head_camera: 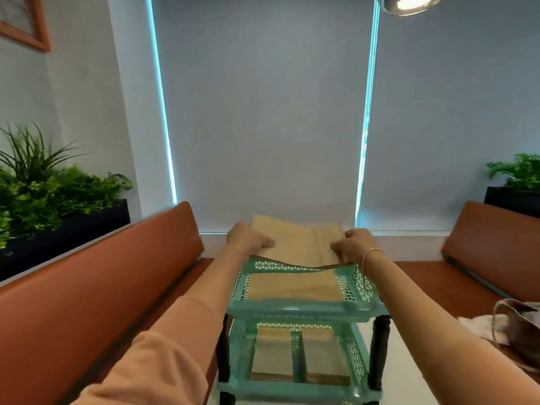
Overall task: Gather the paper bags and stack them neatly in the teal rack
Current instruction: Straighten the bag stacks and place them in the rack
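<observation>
Two hands, left hand (249, 240) and right hand (355, 246), on unmarked paper bag (295, 242) over teal rack (304, 309)

Orange benches (96, 282), potted plants (43, 182), grey blinds (263, 112), a lamp (409, 2).

A café or restaurant booth: two facing brown leather-look seats (102, 287) (491, 238), black planter boxes of greenery (58, 185) behind them, drawn grey roller blinds (263, 112), a glass pendant lamp (409, 4) overhead
</observation>
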`<act>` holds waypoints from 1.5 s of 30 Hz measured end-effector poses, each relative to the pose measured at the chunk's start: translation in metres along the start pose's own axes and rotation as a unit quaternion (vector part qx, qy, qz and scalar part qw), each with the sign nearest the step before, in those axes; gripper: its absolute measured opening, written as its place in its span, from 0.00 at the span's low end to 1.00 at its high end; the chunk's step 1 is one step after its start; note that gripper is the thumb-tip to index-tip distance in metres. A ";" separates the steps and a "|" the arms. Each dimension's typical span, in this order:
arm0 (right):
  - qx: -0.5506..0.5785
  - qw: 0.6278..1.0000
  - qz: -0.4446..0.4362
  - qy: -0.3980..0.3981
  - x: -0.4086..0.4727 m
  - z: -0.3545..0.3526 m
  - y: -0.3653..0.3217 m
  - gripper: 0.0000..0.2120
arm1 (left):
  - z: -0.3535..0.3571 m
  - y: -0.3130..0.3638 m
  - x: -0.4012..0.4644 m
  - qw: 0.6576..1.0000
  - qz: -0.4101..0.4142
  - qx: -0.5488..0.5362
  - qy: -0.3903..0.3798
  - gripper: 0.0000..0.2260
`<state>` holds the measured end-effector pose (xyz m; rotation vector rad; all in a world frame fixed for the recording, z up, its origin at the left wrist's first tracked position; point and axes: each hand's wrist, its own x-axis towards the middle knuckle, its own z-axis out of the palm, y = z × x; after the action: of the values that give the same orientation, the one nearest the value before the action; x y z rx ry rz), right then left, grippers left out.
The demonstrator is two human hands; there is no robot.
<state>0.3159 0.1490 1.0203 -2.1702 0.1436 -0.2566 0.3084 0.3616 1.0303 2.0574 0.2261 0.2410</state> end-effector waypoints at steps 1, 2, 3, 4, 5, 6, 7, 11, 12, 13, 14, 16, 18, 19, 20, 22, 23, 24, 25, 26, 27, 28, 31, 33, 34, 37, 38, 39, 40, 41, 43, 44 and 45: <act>-0.055 0.998 0.016 -0.009 0.005 0.006 0.000 0.06 | 0.003 -0.002 0.006 0.997 -0.007 0.072 -0.003 0.27; -0.084 0.995 0.037 -0.025 0.011 0.011 0.002 0.07 | 0.006 -0.004 0.011 0.989 -0.009 0.145 -0.005 0.29; -0.097 0.993 0.056 -0.046 0.016 0.016 0.004 0.09 | 0.009 -0.006 0.014 0.979 -0.010 0.202 -0.010 0.29; -0.108 0.990 0.068 -0.063 0.019 0.020 0.005 0.13 | 0.012 -0.009 0.017 0.970 -0.008 0.242 -0.021 0.29; -0.134 0.985 0.074 -0.077 0.020 0.025 0.007 0.15 | 0.016 -0.012 0.019 0.963 -0.010 0.269 -0.031 0.28; -0.180 0.977 0.076 -0.083 0.020 0.029 0.009 0.16 | 0.019 -0.015 0.022 0.956 -0.010 0.290 -0.035 0.28; -0.228 0.967 0.072 -0.083 0.019 0.033 0.011 0.16 | 0.023 -0.019 0.023 0.951 -0.016 0.307 -0.038 0.29; -0.275 0.955 0.071 -0.087 0.017 0.048 0.023 0.12 | 0.035 -0.033 0.027 0.934 -0.039 0.350 -0.057 0.31; -0.258 0.959 0.083 -0.082 0.018 0.051 0.027 0.14 | 0.037 -0.036 0.027 0.931 -0.037 0.359 -0.056 0.30; -0.244 0.962 0.094 -0.082 0.020 0.055 0.031 0.15 | 0.040 -0.038 0.026 0.928 -0.036 0.365 -0.059 0.30; -0.231 0.965 0.100 -0.076 0.021 0.058 0.034 0.15 | 0.042 -0.040 0.026 0.927 -0.037 0.369 -0.061 0.30; -0.230 0.966 0.102 -0.062 0.021 0.063 0.037 0.14 | 0.048 -0.047 0.026 0.922 -0.045 0.378 -0.066 0.30; -0.233 0.966 0.103 -0.051 0.022 0.066 0.038 0.14 | 0.054 -0.056 0.028 0.920 -0.064 0.379 -0.079 0.28; -0.234 0.966 0.100 -0.048 0.023 0.067 0.039 0.14 | 0.056 -0.059 0.028 0.917 -0.066 0.384 -0.082 0.26; -0.235 0.966 0.098 -0.046 0.023 0.069 0.040 0.13 | 0.058 -0.062 0.029 0.915 -0.066 0.390 -0.078 0.25; -0.240 0.965 0.094 -0.039 0.022 0.072 0.040 0.13 | 0.060 -0.064 0.029 0.913 -0.062 0.398 -0.070 0.23; -0.246 0.964 0.094 -0.038 0.022 0.074 0.041 0.12 | 0.061 -0.064 0.030 0.915 -0.061 0.394 -0.069 0.21; -0.249 0.963 0.094 -0.038 0.022 0.075 0.041 0.11 | 0.062 -0.064 0.031 0.916 -0.059 0.391 -0.069 0.21; -0.249 0.963 0.094 -0.036 0.022 0.076 0.041 0.11 | 0.062 -0.064 0.032 0.917 -0.059 0.388 -0.069 0.21; -0.247 0.964 0.094 -0.034 0.022 0.076 0.041 0.11 | 0.063 -0.064 0.032 0.919 -0.060 0.383 -0.067 0.22; -0.246 0.964 0.093 -0.033 0.022 0.076 0.041 0.11 | 0.064 -0.064 0.033 0.921 -0.061 0.378 -0.064 0.22; -0.246 0.964 0.093 -0.034 0.023 0.076 0.042 0.11 | 0.066 -0.065 0.034 0.924 -0.064 0.371 -0.061 0.23; -0.248 0.963 0.093 -0.043 0.024 0.075 0.043 0.12 | 0.068 -0.066 0.036 0.927 -0.069 0.364 -0.049 0.25; -0.251 0.962 0.093 -0.041 0.024 0.074 0.044 0.12 | 0.069 -0.066 0.036 0.927 -0.074 0.364 -0.049 0.26; -0.251 0.963 0.092 -0.041 0.023 0.073 0.043 0.12 | 0.069 -0.065 0.035 0.929 -0.078 0.359 -0.047 0.27; -0.244 0.966 0.074 -0.034 0.016 0.072 0.038 0.11 | 0.068 -0.062 0.029 0.940 -0.075 0.332 -0.022 0.26; -0.236 0.970 0.058 -0.022 0.014 0.071 0.036 0.11 | 0.067 -0.060 0.025 0.947 -0.061 0.315 -0.007 0.24; -0.228 0.973 0.041 -0.005 0.009 0.069 0.032 0.09 | 0.067 -0.056 0.021 0.955 -0.040 0.293 0.007 0.23; -0.215 0.976 0.018 0.012 0.005 0.065 0.028 0.08 | 0.066 -0.051 0.015 0.963 -0.012 0.268 0.019 0.22; -0.202 0.979 -0.008 0.028 -0.002 0.060 0.024 0.13 | 0.065 -0.046 0.008 0.970 0.021 0.241 0.031 0.21; -0.162 0.984 -0.067 0.043 -0.023 0.048 0.015 0.23 | 0.063 -0.035 -0.014 0.979 0.084 0.180 0.051 0.21; -0.132 0.985 -0.100 0.052 -0.036 0.042 0.012 0.23 | 0.061 -0.030 -0.027 0.982 0.108 0.146 0.054 0.20; -0.102 0.986 -0.120 0.060 -0.050 0.037 0.011 0.21 | 0.060 -0.027 -0.042 0.985 0.124 0.112 0.054 0.18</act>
<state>0.2761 0.1818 0.9839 -2.3778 -0.0272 -0.5305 0.2826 0.3127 0.9749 2.2984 0.0632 0.4998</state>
